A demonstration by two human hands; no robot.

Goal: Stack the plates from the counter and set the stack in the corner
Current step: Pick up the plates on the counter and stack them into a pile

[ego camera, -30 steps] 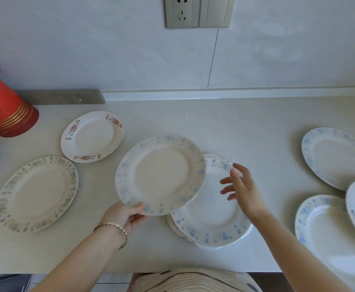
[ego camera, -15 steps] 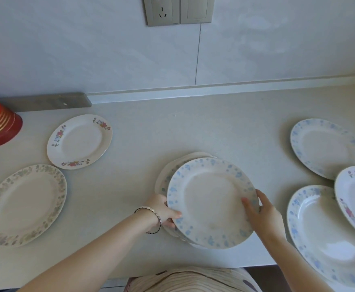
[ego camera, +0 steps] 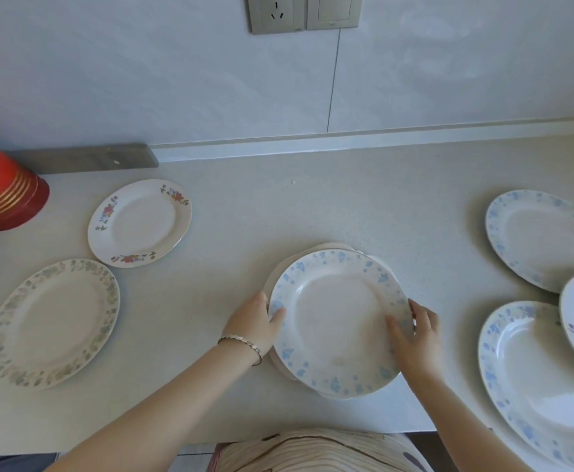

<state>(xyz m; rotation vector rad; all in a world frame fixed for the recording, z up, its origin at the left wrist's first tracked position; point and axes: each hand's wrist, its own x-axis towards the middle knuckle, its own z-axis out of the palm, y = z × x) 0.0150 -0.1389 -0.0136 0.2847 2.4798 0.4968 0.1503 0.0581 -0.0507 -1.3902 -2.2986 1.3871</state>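
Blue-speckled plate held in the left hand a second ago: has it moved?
Yes. The blue-speckled plate went right, away from the pink-flowered plate, and now sits on the stack.

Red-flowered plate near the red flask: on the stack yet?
No, the red-flowered plate lies alone on the counter, well left of the stack.

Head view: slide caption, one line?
Left hand and right hand grip the blue-flowered plate atop the stack on the counter.

I see a red jug [ego camera: 2,195] at the far left, a grey strip [ego camera: 84,158] behind it, and a socket [ego camera: 275,13] and switch [ego camera: 333,11] up on the wall [ego camera: 142,80]
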